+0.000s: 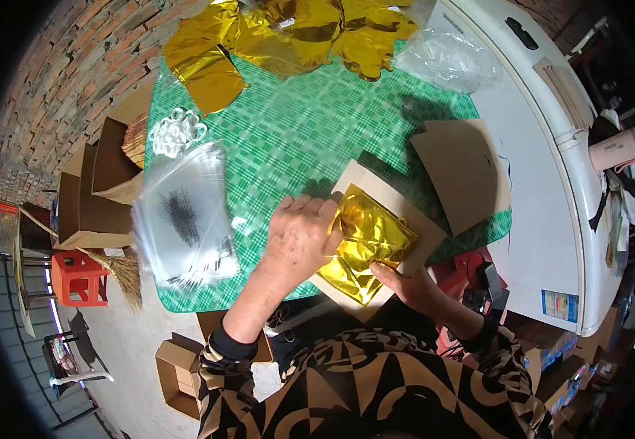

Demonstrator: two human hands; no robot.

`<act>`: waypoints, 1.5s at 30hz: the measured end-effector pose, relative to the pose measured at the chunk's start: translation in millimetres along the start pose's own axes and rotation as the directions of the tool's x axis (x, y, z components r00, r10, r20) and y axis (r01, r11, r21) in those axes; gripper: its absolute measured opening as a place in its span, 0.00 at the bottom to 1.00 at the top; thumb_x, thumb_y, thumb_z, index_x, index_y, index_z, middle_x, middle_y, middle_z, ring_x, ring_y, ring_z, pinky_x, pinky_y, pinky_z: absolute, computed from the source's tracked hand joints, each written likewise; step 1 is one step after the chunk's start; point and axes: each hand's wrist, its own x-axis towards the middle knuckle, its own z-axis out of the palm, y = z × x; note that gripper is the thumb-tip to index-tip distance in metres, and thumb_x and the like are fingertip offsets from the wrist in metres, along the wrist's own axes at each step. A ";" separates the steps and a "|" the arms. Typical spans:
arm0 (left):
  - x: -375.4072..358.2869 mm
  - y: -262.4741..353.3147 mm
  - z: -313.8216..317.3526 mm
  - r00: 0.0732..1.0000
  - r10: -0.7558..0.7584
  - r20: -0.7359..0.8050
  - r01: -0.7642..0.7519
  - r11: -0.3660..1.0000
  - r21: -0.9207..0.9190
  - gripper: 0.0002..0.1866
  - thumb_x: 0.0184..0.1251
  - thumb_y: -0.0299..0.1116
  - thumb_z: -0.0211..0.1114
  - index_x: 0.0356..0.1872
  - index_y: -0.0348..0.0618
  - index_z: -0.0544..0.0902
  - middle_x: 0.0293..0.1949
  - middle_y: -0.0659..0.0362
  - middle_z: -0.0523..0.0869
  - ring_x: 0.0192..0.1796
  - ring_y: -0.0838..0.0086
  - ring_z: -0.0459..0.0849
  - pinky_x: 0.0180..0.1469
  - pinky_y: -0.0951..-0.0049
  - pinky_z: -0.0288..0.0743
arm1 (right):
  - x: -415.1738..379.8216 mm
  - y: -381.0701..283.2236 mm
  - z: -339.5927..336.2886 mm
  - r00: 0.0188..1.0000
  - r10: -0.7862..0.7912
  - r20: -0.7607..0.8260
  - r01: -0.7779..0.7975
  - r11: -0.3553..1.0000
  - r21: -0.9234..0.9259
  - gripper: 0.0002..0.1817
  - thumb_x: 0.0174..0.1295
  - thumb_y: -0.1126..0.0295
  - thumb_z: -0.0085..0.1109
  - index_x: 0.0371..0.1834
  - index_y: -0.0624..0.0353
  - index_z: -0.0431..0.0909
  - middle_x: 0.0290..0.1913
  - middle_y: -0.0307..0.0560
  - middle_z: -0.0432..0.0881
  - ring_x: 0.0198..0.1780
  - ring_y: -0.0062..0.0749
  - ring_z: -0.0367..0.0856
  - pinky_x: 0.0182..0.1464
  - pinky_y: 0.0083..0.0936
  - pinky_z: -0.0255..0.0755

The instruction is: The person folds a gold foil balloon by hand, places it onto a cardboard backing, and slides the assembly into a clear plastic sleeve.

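Note:
A folded piece of shiny gold foil [376,234] lies over a beige cardboard sheet [357,175] near the front edge of the table. My left hand [303,235] is closed at the foil's left edge, its fingers curled and the fingertips partly hidden. From the lower right, my right hand [401,284] grips the foil and cardboard, thumb on top and the other fingers out of sight underneath. Left of my hands, a stack of clear plastic bags [186,219] rests on the green checked tablecloth [288,110].
Several gold foil balloons [288,40] lie along the far edge, with a crumpled clear bag [449,60] beside them. White ribbon loops [177,133] sit above the bag stack. More cardboard sheets [463,172] are at right, near a white fridge [533,212]. Open boxes [87,197] stand at left.

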 end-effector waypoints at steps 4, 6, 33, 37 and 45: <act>0.0 3.7 -1.5 0.999 0.048 -0.024 -0.047 0.998 0.045 0.12 0.54 0.27 0.74 0.39 0.40 0.82 0.33 0.56 0.86 0.40 0.60 0.84 0.46 0.59 0.74 | 2.1 0.8 5.8 0.998 -0.046 -0.044 0.047 0.998 0.034 0.22 0.77 0.74 0.61 0.71 0.64 0.72 0.63 0.46 0.82 0.62 0.31 0.81 0.66 0.31 0.73; 3.6 1.2 -8.0 0.998 0.024 -0.066 -0.019 0.997 0.077 0.13 0.53 0.27 0.74 0.39 0.40 0.82 0.33 0.56 0.85 0.40 0.60 0.83 0.47 0.59 0.73 | 4.7 4.0 7.5 0.993 -0.098 -0.057 0.099 0.995 0.016 0.22 0.77 0.74 0.61 0.72 0.65 0.72 0.63 0.46 0.82 0.63 0.31 0.80 0.67 0.31 0.73; 5.5 9.9 1.4 0.994 0.090 -0.059 -0.081 0.986 0.149 0.12 0.56 0.33 0.75 0.36 0.43 0.81 0.32 0.56 0.85 0.39 0.61 0.83 0.45 0.61 0.75 | 25.0 -1.6 19.4 0.993 -0.041 -0.111 0.078 0.933 0.352 0.25 0.79 0.76 0.56 0.77 0.61 0.66 0.68 0.43 0.77 0.67 0.28 0.75 0.71 0.32 0.70; 3.2 0.7 -10.9 0.988 -0.005 -0.152 0.010 1.000 0.028 0.12 0.59 0.34 0.76 0.37 0.41 0.82 0.34 0.54 0.84 0.40 0.56 0.83 0.44 0.57 0.75 | 22.5 0.5 10.0 0.987 -0.084 -0.136 0.106 0.981 0.161 0.25 0.78 0.77 0.57 0.76 0.63 0.67 0.67 0.45 0.78 0.66 0.30 0.76 0.70 0.31 0.71; -44.4 -11.4 -11.4 0.900 -0.398 -0.176 0.324 0.884 -0.338 0.23 0.63 0.37 0.79 0.54 0.37 0.82 0.44 0.52 0.87 0.46 0.61 0.87 0.50 0.61 0.81 | 31.5 6.4 7.9 0.917 -0.103 -0.384 0.140 0.988 0.068 0.21 0.77 0.74 0.60 0.70 0.67 0.71 0.62 0.46 0.80 0.60 0.32 0.78 0.67 0.30 0.72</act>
